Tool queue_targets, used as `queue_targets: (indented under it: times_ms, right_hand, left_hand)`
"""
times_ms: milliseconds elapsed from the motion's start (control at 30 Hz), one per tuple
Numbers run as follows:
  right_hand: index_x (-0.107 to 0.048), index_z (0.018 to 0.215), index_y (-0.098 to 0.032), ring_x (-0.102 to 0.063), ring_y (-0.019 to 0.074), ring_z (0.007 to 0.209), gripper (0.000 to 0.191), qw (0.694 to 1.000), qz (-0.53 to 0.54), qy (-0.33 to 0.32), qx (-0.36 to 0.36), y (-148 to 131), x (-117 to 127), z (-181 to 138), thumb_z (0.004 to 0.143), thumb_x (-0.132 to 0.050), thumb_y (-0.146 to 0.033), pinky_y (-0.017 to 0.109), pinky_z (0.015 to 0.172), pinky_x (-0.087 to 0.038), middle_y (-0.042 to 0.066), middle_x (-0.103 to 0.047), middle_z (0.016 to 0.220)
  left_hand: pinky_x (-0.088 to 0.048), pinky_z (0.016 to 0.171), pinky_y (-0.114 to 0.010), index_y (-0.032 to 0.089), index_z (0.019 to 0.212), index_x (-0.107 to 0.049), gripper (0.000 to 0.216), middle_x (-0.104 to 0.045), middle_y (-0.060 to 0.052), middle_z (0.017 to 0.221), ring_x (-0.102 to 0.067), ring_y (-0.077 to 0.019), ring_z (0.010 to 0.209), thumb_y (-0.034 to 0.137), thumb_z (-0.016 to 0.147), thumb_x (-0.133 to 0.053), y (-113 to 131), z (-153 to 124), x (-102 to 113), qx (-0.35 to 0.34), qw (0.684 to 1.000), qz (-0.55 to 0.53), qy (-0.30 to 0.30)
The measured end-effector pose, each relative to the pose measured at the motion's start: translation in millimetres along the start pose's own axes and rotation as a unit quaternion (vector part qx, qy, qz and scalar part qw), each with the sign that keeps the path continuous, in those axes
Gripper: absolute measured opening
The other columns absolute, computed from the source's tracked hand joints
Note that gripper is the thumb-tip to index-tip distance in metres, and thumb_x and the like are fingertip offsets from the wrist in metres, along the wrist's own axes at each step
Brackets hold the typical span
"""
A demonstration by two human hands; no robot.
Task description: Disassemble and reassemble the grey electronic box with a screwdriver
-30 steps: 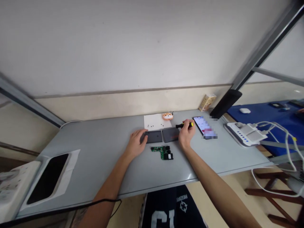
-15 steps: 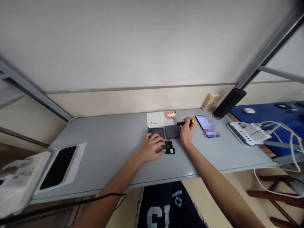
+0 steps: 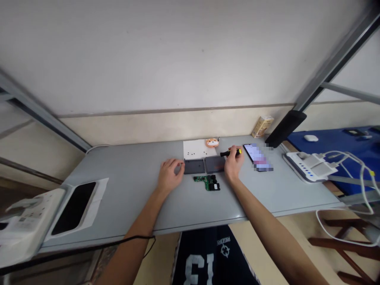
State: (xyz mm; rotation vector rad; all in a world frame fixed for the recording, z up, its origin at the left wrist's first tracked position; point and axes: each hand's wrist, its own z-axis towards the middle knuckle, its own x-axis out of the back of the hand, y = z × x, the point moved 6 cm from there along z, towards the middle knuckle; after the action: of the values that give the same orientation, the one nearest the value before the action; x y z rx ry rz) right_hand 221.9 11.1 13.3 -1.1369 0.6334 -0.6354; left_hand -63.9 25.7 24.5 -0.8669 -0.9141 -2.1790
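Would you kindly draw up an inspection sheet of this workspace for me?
Surface: grey table.
Job's things: left casing part and right casing part, dark, side by side; circuit board in front; small dark bits on white paper behind.
Clutter: animal-face pouch at the paper's far right corner; lit phone at right; dark-screened device on white sheet at left; carton at the back.
Hands: right hand holds a screwdriver; left hand is at the left casing part, contact unclear.
Cables: white cables near the right-hand power strip; black cable crossing the left forearm.
Surroundings: pale wall, metal frame, blue surface at right.
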Motion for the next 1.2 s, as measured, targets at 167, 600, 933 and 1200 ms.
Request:
queue_targets:
  times_ms: [167, 600, 933, 1200]
  right_hand:
    - [-0.055, 0.083, -0.021, -0.052, 0.0151, 0.07, 0.034, 1.0, 0.008, 0.017, 0.009, -5, 1, 1, 0.097, -0.049, -0.051, 0.029, 0.069, -0.043, -0.002, -0.055, 0.075]
    - [-0.055, 0.084, -0.022, -0.049, 0.0143, 0.068, 0.033, 0.999, -0.001, -0.039, -0.019, -6, -8, -5, 0.097, -0.048, -0.051, 0.027, 0.067, -0.041, -0.004, -0.051, 0.073]
    - [-0.055, 0.083, -0.022, -0.046, 0.0143, 0.063, 0.034, 0.996, -0.036, -0.082, -0.011, -12, -16, -16, 0.097, -0.048, -0.052, 0.028, 0.065, -0.04, -0.005, -0.049, 0.067]
    - [-0.055, 0.088, -0.022, -0.045, 0.0137, 0.062, 0.034, 0.993, -0.026, -0.107, -0.046, -9, -19, -17, 0.096, -0.049, -0.054, 0.027, 0.059, -0.042, -0.004, -0.05, 0.07]
  left_hand:
    - [-0.05, 0.085, -0.037, 0.023, 0.129, -0.062, 0.031, -0.069, -0.003, 0.093, -0.064, -0.0197, 0.083, 0.031, 0.1, -0.055, -8, -1, -8, -0.009, 0.994, -0.065, -0.083]
    - [-0.053, 0.087, -0.037, 0.023, 0.1, -0.066, 0.014, -0.07, -0.004, 0.097, -0.065, -0.02, 0.088, 0.028, 0.098, -0.053, 2, -4, -7, -0.031, 0.989, -0.084, -0.121]
    - [-0.053, 0.083, -0.036, 0.023, 0.101, -0.067, 0.014, -0.07, -0.003, 0.094, -0.064, -0.0198, 0.086, 0.027, 0.098, -0.055, 2, -4, -7, -0.03, 0.99, -0.086, -0.11]
    - [-0.051, 0.088, -0.036, 0.023, 0.106, -0.067, 0.015, -0.069, -0.004, 0.097, -0.064, -0.0206, 0.093, 0.029, 0.1, -0.055, 1, -5, -8, -0.035, 0.989, -0.086, -0.113]
